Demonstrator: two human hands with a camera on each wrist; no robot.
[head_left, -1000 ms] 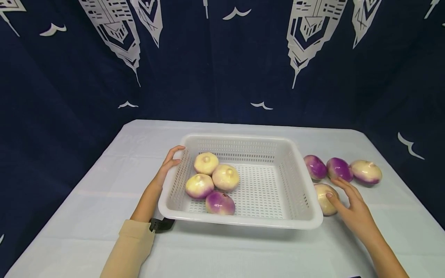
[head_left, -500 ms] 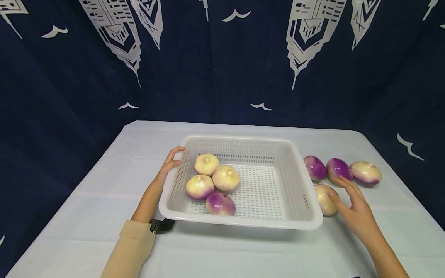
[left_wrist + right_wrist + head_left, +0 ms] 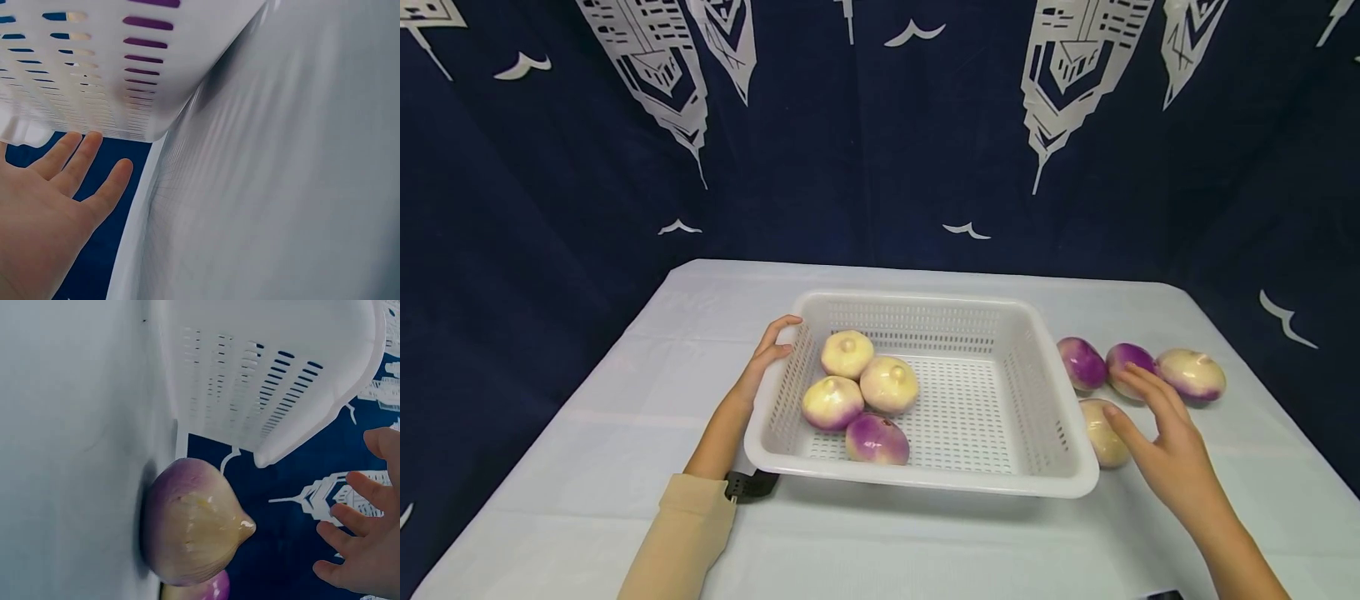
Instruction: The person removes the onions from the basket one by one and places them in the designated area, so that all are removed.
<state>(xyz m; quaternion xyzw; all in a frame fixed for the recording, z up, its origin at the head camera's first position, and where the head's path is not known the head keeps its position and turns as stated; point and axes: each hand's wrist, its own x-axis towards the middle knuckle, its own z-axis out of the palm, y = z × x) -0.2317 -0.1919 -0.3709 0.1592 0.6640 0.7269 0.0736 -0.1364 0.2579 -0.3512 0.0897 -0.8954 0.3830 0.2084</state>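
Note:
A white plastic basket (image 3: 985, 483) stands on the table with several purple-and-cream turnips (image 3: 888, 385) in its left half. My left hand (image 3: 760, 358) touches the basket's left side near the rim; in the left wrist view its fingers (image 3: 109, 187) are spread, extended and close to the slotted wall. Over a pale turnip (image 3: 1103, 433) just right of the basket hovers my right hand (image 3: 1168, 446), fingers apart and relaxed. The right wrist view shows this hand (image 3: 369, 531) holding nothing, with a gap between it and the turnip (image 3: 190, 522).
Behind the pale turnip lie more turnips in a row: two purple ones (image 3: 1081, 363) and a cream one (image 3: 1191, 372). A white cloth covers the table (image 3: 887, 550). A dark blue patterned curtain (image 3: 865, 167) hangs behind. A small dark object (image 3: 1165, 595) shows at the bottom edge.
My right hand's fingers have lifted and drawn away from the pale turnip, the fingertips now higher over the row behind. The left hand and basket have stayed put.

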